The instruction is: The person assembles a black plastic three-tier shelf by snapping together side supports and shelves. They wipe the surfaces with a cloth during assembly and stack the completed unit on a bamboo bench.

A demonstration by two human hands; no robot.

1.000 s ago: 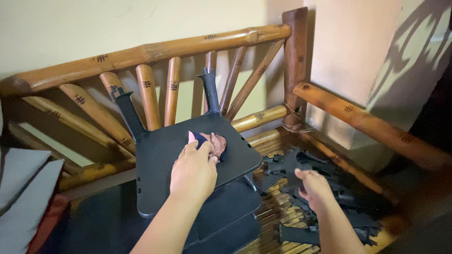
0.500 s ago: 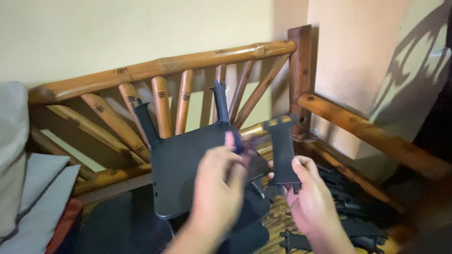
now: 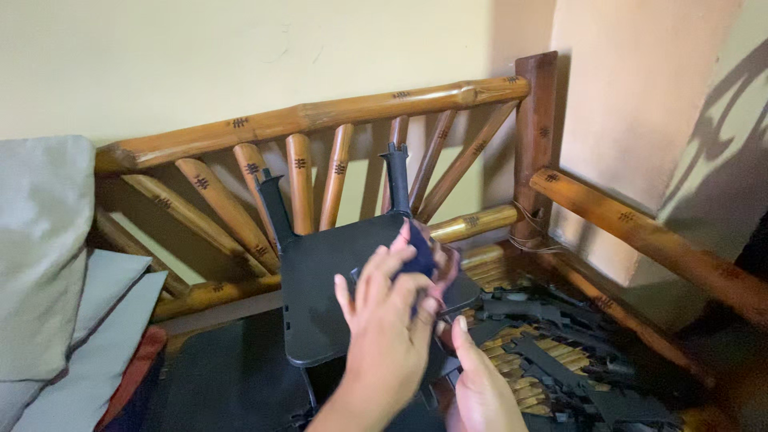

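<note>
My left hand (image 3: 388,320) is raised over a black plastic panel (image 3: 320,280) and is closed on a dark blue and pink cloth (image 3: 422,258), pressing it toward my right hand. Just below, my right hand (image 3: 480,384) has its thumb up and grips a black plastic piece (image 3: 442,364), most of it hidden behind my left hand. The panel leans on the bamboo bench back, and two black legs (image 3: 396,180) stick up from its far edge.
Several loose black plastic pieces (image 3: 560,344) lie on the slatted bench seat at the right. Grey cushions (image 3: 48,256) are stacked at the left. More flat black panels (image 3: 224,376) lie under the tilted one. The bamboo armrest (image 3: 640,232) borders the right side.
My right hand lifted a black piece from the seat pile and lowered it behind my left hand. My left hand left the panel with the cloth and met it. The view shifted left.
</note>
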